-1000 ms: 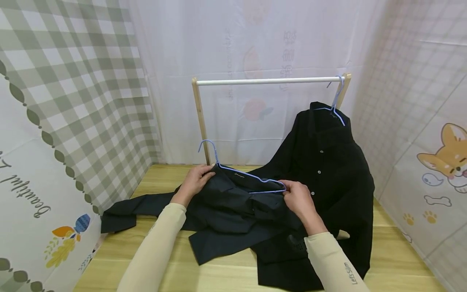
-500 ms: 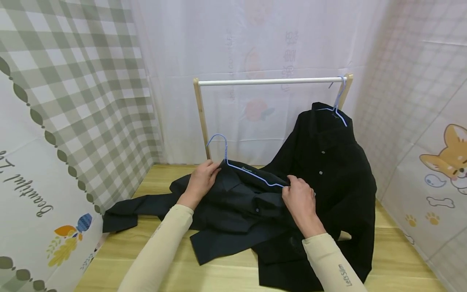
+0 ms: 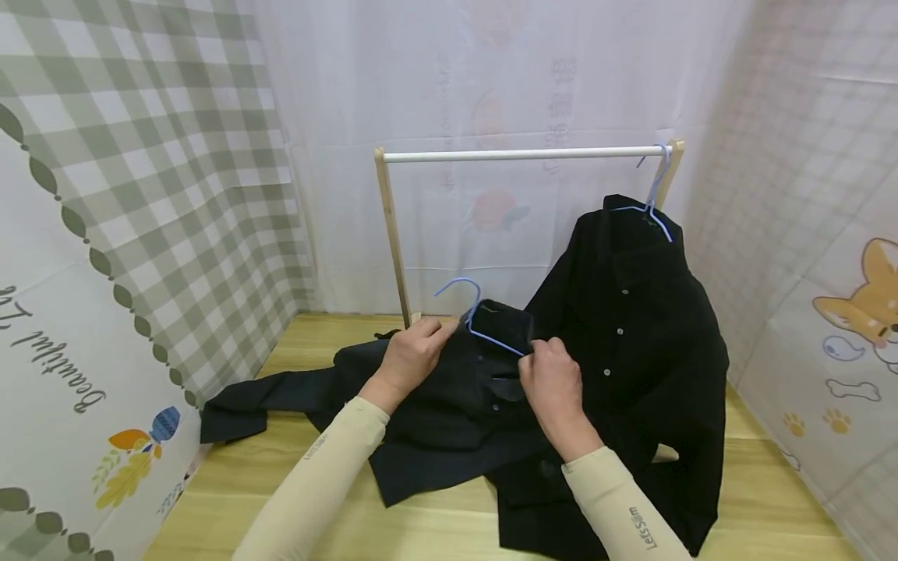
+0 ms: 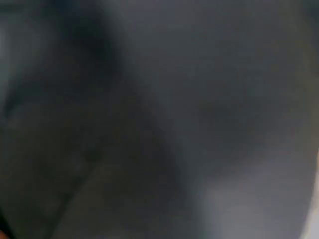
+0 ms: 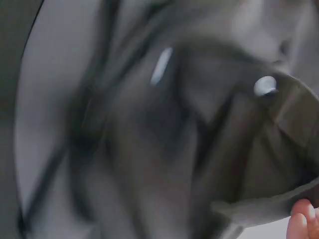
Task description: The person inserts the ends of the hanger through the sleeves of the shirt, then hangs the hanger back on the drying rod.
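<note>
A dark navy button-up shirt (image 3: 442, 397) lies spread on the table, its collar raised between my two hands. Inside its neck sits a blue clothes hanger (image 3: 496, 341), hook up and leaning left; its arm ends are hidden in the cloth. My left hand (image 3: 414, 354) pinches the shirt by the left side of the collar, close to the hook. On the other side my right hand (image 3: 554, 389) grips the collar edge, where the hanger's bar disappears. Fingertips (image 5: 299, 226) pinch the fabric edge in the right wrist view. Blurred dark cloth (image 4: 149, 124) fills the left wrist view.
Behind stands a rack with a white rail (image 3: 519, 155) and wooden posts. A black shirt (image 3: 652, 335) hangs at its right end on another blue hanger (image 3: 654, 199), its lower part overlapping the navy shirt. The wooden table (image 3: 344, 514) is bounded by curtains.
The hanger's right end has gone from sight into the shirt. My left hand and the hook have moved right, my right hand slightly left, and the collar now stands up between them.
</note>
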`<state>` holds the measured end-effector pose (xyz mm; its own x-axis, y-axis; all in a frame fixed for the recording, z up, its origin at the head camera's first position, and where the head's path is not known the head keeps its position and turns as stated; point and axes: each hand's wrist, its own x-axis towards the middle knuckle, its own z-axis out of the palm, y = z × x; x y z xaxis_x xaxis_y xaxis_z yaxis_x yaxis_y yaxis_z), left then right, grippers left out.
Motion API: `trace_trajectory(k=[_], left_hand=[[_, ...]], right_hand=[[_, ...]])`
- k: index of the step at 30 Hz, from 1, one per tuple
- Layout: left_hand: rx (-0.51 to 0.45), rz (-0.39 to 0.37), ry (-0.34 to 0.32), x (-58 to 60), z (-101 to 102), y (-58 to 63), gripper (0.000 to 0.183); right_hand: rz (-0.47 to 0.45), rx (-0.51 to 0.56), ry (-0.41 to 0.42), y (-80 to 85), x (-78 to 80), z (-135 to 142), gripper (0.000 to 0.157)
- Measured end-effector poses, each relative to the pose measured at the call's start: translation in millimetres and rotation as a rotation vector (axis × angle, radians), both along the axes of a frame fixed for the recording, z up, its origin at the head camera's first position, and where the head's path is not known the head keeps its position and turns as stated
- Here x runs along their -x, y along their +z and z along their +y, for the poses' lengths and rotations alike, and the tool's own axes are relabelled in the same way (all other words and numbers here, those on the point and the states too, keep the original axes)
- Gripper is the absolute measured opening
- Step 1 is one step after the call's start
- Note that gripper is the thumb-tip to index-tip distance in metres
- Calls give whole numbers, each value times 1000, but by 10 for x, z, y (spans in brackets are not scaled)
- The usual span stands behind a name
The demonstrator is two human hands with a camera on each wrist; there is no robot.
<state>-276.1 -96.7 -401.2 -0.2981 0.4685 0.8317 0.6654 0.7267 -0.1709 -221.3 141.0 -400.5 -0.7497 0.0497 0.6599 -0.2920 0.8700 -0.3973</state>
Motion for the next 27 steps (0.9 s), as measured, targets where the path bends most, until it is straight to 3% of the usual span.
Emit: trace_trajectory(k=[3,6,9,11,14,17,22,27], left_hand=[[-85,-205,30,-10,36,8,16],[-307,-496,57,10,-22,52,16],[-541,-746,4,51,-145,125,17],[-640,-860,-64,74,-230,175,16],[-662,-933,-158,101,-334,230,14],[-615,-951,-225,107,-387,279,12],[-582,-1046,-281,75,-375,328,13],[-597,-1115,-324,46,-269,320,19]], right_hand=[[12,66,118,23,-83,-213,21],[19,105,197,24,-135,-279,21],[67,118,202,11,-97,-172,16],[119,142,162,7,-43,-50,14],[175,151,90,46,40,136,19],[134,86,78,141,125,291,33],[-86,-89,234,279,209,417,39],[-219,-89,337,273,185,330,23]])
